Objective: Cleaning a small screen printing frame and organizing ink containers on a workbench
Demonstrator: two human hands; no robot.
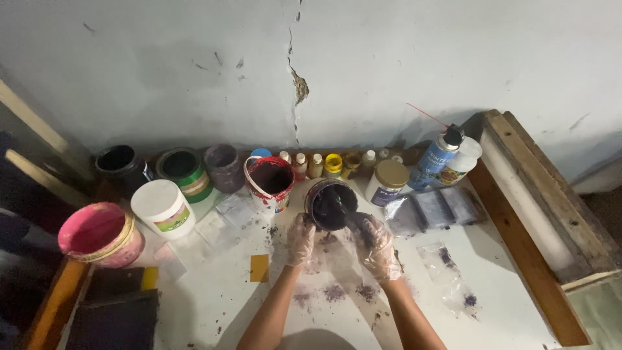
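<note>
Fingers of the gloved left hand [300, 238] steady the dark paint tub [329, 205] while the right hand [376, 246] grips a stirring stick [346, 210], mid-mix; steadier stirring seems needed next.

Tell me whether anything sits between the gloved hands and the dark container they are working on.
Nothing visible does. The left hand is already against the side of the dark container, and the right hand holds a stirring tool that reaches into it. The red-stained bucket and gold-lidded jar stand off to either side.

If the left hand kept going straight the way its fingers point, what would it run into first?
The left hand already touches the dark pot. Continuing up-table alongside it, it would probably meet the red-stained bucket next, though depth is unclear.
</note>
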